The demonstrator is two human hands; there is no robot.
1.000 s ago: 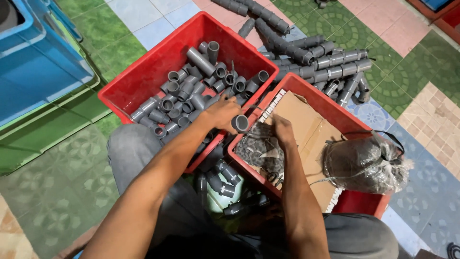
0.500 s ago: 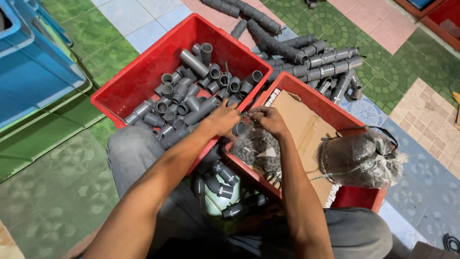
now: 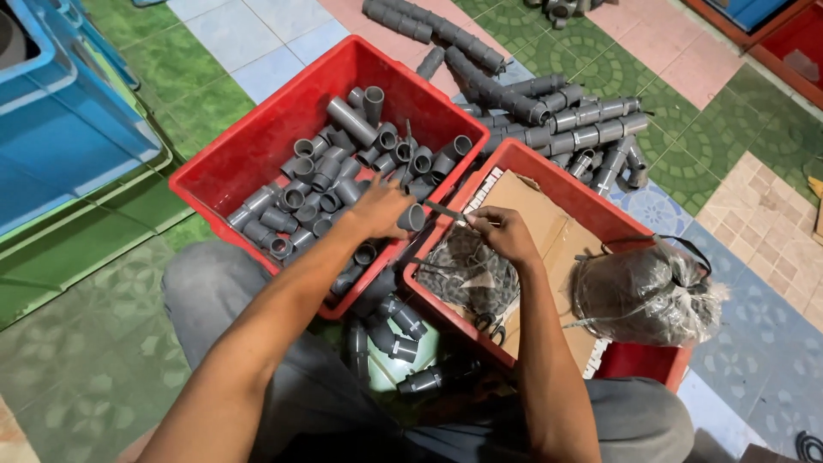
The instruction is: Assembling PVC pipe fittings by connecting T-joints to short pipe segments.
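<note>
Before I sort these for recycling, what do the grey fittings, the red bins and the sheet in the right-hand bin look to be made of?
The grey fittings look like moulded plastic pipe couplings: matte, uniform grey, hollow round ends. The red bins seem rigid plastic, smooth and slightly glossy with moulded rims. The brown sheet looks like cardboard: dull tan, creased folds. The left hand holds one fitting.

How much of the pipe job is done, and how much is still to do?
Done, it seems: long joined pipe chains lie on the floor. In hand: the left hand holds a grey fitting, and the right hand holds a thin dark piece to it. Left: the red crate holds many loose fittings.
</note>
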